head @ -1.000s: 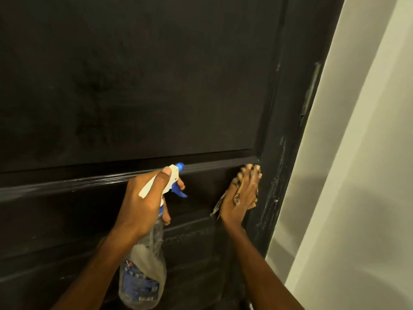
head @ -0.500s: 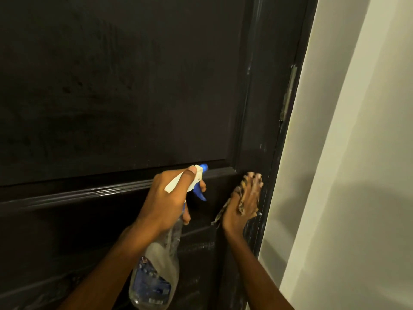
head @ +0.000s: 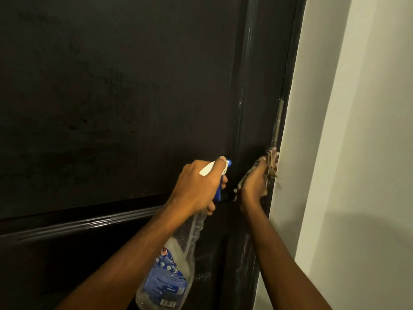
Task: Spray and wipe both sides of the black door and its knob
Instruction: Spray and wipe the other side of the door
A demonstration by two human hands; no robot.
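Note:
The black door point(head: 116, 104) fills the left and middle of the view, its right edge next to a pale wall. My left hand point(head: 196, 189) grips the neck of a clear spray bottle point(head: 169, 271) with a white and blue trigger head, nozzle toward the door. My right hand point(head: 254, 182) presses a striped cloth point(head: 271, 162) flat against the door's right stile at its edge. The knob is out of sight.
A pale wall point(head: 348, 153) stands right of the door edge. A metal hinge plate point(head: 279, 121) sits on the door edge just above the cloth. A glossy horizontal moulding point(head: 73, 224) crosses the door at hand height.
My right hand and the cloth have moved right along the door, from the panel corner to the door's edge. My left hand with the bottle followed to the right.

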